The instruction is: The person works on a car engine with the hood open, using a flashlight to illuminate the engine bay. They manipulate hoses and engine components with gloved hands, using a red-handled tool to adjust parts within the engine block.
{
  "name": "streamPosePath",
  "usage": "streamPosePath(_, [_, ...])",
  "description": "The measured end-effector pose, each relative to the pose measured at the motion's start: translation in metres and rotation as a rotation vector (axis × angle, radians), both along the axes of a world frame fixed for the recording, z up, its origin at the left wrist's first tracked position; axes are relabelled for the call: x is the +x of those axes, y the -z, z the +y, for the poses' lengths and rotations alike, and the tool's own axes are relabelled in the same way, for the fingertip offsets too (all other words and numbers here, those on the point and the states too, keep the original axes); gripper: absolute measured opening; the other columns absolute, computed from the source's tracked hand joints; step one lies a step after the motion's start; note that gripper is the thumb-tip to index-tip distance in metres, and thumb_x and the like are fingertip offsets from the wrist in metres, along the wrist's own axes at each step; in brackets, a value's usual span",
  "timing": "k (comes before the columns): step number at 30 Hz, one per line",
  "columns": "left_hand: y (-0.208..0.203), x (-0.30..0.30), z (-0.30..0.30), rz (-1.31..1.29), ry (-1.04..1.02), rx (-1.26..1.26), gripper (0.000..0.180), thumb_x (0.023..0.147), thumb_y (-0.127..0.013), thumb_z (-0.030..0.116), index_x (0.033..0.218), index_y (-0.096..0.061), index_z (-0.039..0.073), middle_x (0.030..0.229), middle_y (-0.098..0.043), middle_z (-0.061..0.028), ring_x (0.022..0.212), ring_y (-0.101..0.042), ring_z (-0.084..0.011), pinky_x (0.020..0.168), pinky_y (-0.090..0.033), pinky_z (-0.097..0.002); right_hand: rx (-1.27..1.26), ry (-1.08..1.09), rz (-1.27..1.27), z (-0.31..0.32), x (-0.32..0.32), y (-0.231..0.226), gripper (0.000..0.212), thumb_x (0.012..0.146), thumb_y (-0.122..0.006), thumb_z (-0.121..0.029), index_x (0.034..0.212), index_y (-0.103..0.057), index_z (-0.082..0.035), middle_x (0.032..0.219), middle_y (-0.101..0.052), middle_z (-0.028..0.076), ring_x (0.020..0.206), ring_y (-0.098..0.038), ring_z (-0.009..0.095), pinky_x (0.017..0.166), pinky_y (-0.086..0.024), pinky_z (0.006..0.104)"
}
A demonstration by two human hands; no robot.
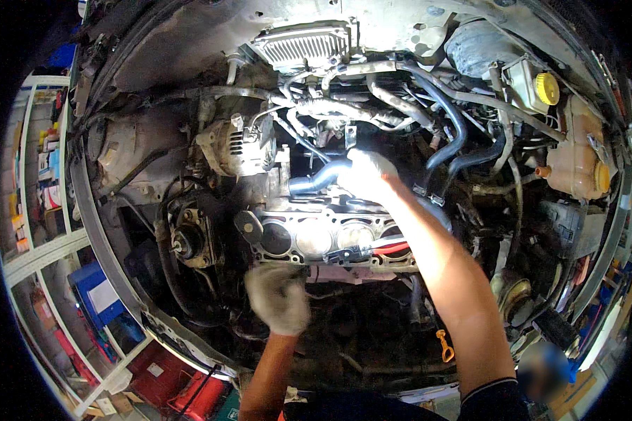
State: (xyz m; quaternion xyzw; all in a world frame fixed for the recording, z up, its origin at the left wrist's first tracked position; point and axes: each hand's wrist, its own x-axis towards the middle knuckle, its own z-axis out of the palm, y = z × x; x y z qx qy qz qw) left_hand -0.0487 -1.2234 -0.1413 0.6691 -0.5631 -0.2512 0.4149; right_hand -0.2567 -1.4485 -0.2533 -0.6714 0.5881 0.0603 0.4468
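Workshop shelving [45, 175] is seen at the frame's left edge, beside an open engine bay [154, 56]. At centre, a grey hose [319, 177] is gripped by the gloved right hand [366, 175]. Below, the gloved left hand [279, 298] is blurred at lower centre, beneath the cylinder block [316, 238]; its grip cannot be told. A screwdriver [372, 250] lies on the block.

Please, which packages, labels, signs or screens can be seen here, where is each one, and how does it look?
Boxes on shelves: far left on a white rack, small, mixed yellow, red and white.
Blue bin: lower left shelf, carrying a white rectangular label.
Red case: bottom left, flat, with a small pale label.
No screens or signs show.
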Motion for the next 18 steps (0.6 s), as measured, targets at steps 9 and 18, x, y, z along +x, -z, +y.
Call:
streamPosePath(9, [0.13,-0.035,-0.247,-0.595,0.674,0.983,0.069,0.071,-0.084,0.022,0.131,-0.066,-0.005,0.116,-0.074,-0.0268,0.114,-0.071,-0.0369,0.099,-0.056,-0.0455,0.257,-0.499,-0.298,-0.064,-0.028,0.047,0.029,0.102,-0.056,-0.022,0.12,-0.077,-0.015,0.13,-0.074,0.004,0.118,-0.066,0.021,0.105,-0.051,0.0364])
streamPosePath(18, [0.165,-0.014,-0.271,-0.238,0.803,1.138,0.053,0.066,-0.09,0.017,0.113,-0.075,-0.003,0.089,-0.076,-0.0156,0.075,-0.07,-0.0228,0.065,-0.056,-0.0385,0.928,0.011,-0.251,-0.08,-0.011,0.028,0.033,0.1,-0.069,-0.025,0.13,-0.077,-0.014,0.115,-0.077,0.005,0.073,-0.067,0.015,0.066,-0.056,0.0314])
